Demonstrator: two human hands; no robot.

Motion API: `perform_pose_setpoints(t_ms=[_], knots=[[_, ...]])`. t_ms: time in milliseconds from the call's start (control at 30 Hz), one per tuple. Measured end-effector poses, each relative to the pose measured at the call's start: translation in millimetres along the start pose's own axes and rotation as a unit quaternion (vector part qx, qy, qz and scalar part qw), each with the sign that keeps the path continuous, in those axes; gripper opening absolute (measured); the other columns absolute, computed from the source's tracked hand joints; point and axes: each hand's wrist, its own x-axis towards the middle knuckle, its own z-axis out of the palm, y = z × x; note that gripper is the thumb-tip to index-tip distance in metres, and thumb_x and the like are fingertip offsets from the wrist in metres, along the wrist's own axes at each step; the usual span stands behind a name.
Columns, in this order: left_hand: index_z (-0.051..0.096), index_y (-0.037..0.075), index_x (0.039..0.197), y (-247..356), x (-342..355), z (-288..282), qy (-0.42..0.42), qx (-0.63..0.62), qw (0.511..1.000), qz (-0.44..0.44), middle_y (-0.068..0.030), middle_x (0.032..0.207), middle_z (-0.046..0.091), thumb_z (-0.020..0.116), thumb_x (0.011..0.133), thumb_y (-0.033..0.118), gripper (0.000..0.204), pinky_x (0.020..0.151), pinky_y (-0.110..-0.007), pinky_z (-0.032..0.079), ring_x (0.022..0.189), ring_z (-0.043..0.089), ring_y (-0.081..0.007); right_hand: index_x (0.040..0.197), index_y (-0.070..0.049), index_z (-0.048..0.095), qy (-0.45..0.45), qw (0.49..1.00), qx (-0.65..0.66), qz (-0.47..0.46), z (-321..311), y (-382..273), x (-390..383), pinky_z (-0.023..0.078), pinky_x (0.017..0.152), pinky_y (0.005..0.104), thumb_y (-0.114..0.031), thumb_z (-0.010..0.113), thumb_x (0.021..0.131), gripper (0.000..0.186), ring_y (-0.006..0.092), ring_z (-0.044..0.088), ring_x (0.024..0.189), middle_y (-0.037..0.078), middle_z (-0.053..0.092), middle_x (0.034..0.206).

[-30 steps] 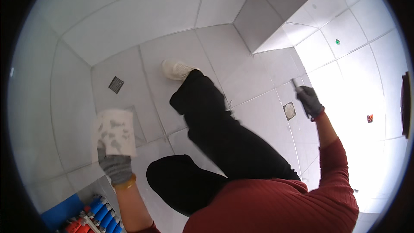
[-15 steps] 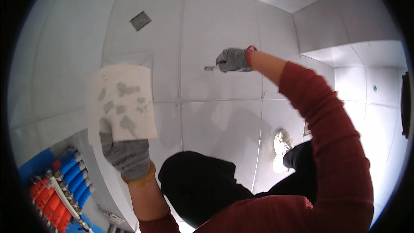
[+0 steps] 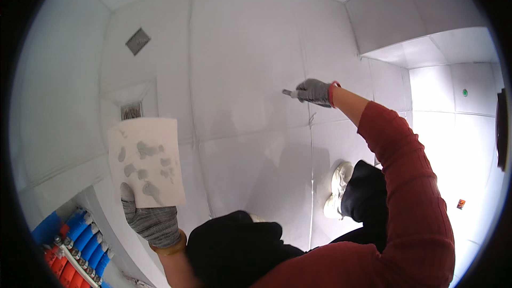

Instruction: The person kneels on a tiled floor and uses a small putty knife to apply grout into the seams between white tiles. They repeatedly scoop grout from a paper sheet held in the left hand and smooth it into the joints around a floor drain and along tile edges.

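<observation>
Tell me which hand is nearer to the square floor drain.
Left. The left hand holds a smeared paper sheet just below the floor drain; the right hand holds a small tool far to its right.

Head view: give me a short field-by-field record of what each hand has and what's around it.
left hand: grey glove, holds up a white sheet smeared with grey blotches
right hand: grey glove, grips a small grey tool, tip at the white tiled floor
floor fittings: two square drain grates
lower left: rack of blue and red tubes
</observation>
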Motion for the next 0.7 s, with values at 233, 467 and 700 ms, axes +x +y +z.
perform_pose_setpoints(t_ms=[233, 467, 700], knots=[[0.038, 0.003, 0.131, -28, 6, 60, 0.090, 0.149, 0.985, -0.025, -0.0120, 0.127, 0.046, 0.047, 0.092, 0.025, 0.045, 0.100, -0.040, 0.037, 0.117, 0.044, -0.0227, 0.065, -0.007, 0.060, -0.001, 1.000, 0.002, -0.025, -58, 103, -36, 0.038, 0.058, 0.0348, -0.053, 0.058, 0.080, 0.048, 0.0177, 0.045, 0.058, 0.005, 0.048, 0.055], [0.034, 0.005, 0.134, -80, 9, 144, 0.088, 0.130, 0.984, -0.087, -0.0116, 0.134, 0.042, 0.047, 0.092, 0.022, 0.047, 0.100, -0.040, 0.038, 0.119, 0.043, -0.0234, 0.064, -0.008, 0.060, 0.135, 0.968, 0.186, -0.100, -100, 150, -11, 0.035, 0.057, 0.0330, -0.046, 0.059, 0.082, 0.042, 0.0151, 0.040, 0.056, 0.001, 0.046, 0.056], [0.034, 0.012, 0.135, -133, 61, 208, 0.196, -0.375, 0.872, -0.245, -0.0090, 0.134, 0.042, 0.047, 0.092, 0.020, 0.046, 0.102, -0.042, 0.036, 0.122, 0.041, -0.0256, 0.066, -0.006, 0.055, 0.174, 0.914, 0.351, -0.108, -84, 166, -9, 0.030, 0.050, 0.0294, -0.039, 0.057, 0.086, 0.039, 0.0120, 0.033, 0.052, -0.002, 0.040, 0.054]])
